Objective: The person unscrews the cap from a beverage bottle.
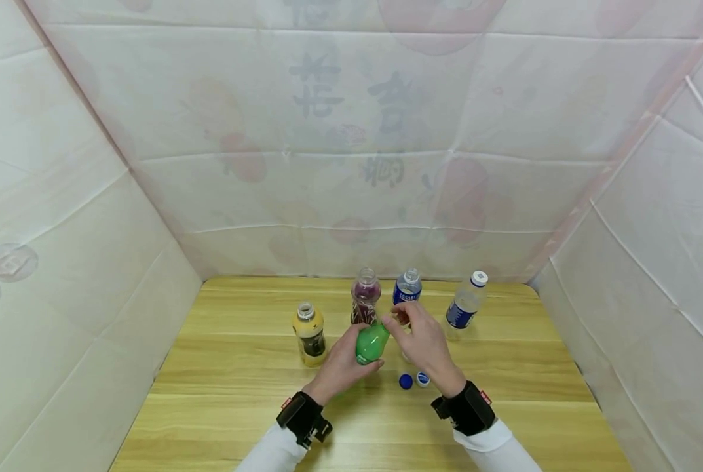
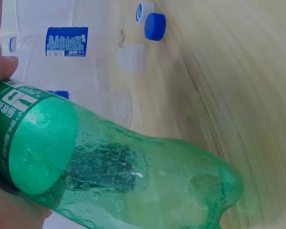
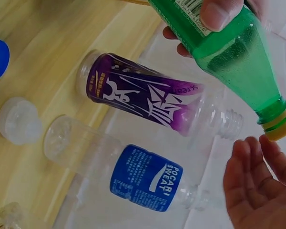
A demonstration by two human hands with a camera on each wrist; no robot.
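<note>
Bottle of clear green plastic was in the left hand, which was clamped round its labelled middle, the thumb pressed along one side and fingertips showing beyond it. It leaned so that its neck pointed toward the right hand, and a yellow cap sat on that neck. The right hand held nothing, its fingers loosely bent and apart; their tips were right at the cap, though whether they touched it could not be told. To the left of the left hand, just beside it, stood a yellow bottle with a bare neck. Just past the left hand's fingers rose a purple-labelled bottle, also uncapped. Beyond the right hand and partly hidden by it was a blue-labelled bottle reading POCARI SWEAT, open at the top. Farther off, to the right of the right hand, another blue-labelled one, the capped bottle, stood upright under a white lid. Nearer the person than the right hand, a blue cap and a white cap lay close together, with a translucent cap near them, toward that hand. Beneath both hands spread a wood-grained table; behind the wrists, black straps crossed white sleeves.
</note>
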